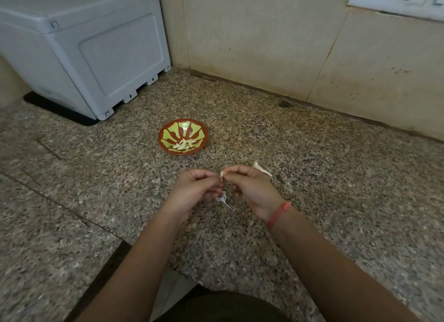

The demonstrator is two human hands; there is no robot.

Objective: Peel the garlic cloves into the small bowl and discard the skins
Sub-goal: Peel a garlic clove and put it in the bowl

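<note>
Both hands are up off the desk, on the near side of the small bowl and a little to its right, so scraps drop on the desk and not in with the clean cloves.

My right hand pinches a garlic clove at thumb and forefinger, with the other fingers curled under. My left hand comes in from the other side with its fingers curled, tips meeting the same clove. It looks like one hand steadies while the other picks at the skin, but I can't tell which does which, and the clove is mostly hidden.

The task's thing is between the two hands' fingertips, near the bowl but not over it. The peeled cloves sit heaped in the near part of the bowl's hollow.

A loose skin scrap lies on the desk nearer me than the bowl, under the gap between the hands. A pale garlic piece lies right of the bowl, just past my right knuckles. It could be an unpeeled clove or an empty skin; I can't say.

My read is mid-peel, several cloves done. Skins are not discarded yet, so cleanup is left.

A white appliance stands beyond the bowl to the left, well apart. There is a red band on my right wrist.
</note>
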